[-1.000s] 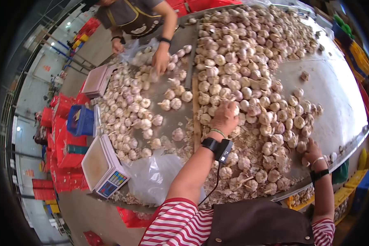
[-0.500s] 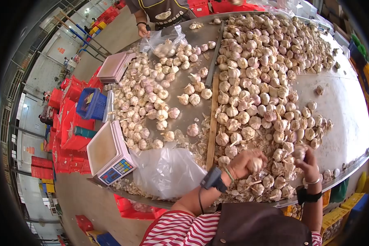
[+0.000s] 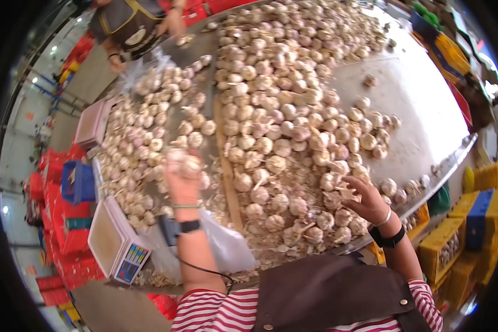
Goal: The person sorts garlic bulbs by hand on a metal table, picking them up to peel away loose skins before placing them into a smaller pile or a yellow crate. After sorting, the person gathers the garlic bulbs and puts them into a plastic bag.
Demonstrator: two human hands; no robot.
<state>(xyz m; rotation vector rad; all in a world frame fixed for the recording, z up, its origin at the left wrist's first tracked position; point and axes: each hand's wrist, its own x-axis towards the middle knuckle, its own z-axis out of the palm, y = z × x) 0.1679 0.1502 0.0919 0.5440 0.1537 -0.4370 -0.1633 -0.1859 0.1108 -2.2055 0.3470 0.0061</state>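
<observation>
My left hand (image 3: pixel 182 185) is over the left part of the metal table, blurred by motion, with its fingers closed around a garlic bulb (image 3: pixel 190 166). Loose garlic bulbs (image 3: pixel 144 135) lie around it on that side. My right hand (image 3: pixel 369 203) is above the near right edge of the big garlic pile (image 3: pixel 282 99), its fingers spread and curved toward the bulbs (image 3: pixel 332 181) below. Nothing shows clearly in its grasp. A wooden strip (image 3: pixel 227 177) divides the pile from the bulbs on the left.
Two scales (image 3: pixel 116 242) stand along the left edge, by a clear plastic bag (image 3: pixel 227 243). Garlic skins litter the near table. Across it a co-worker's hand (image 3: pixel 174 25) reaches over the far edge. Yellow crates (image 3: pixel 451 246) stand at right, red crates (image 3: pixel 66 221) at left.
My left hand has swung left from the pile across the wooden strip, carrying garlic. My right hand has let go of its bulb and moved left. The view has shifted.
</observation>
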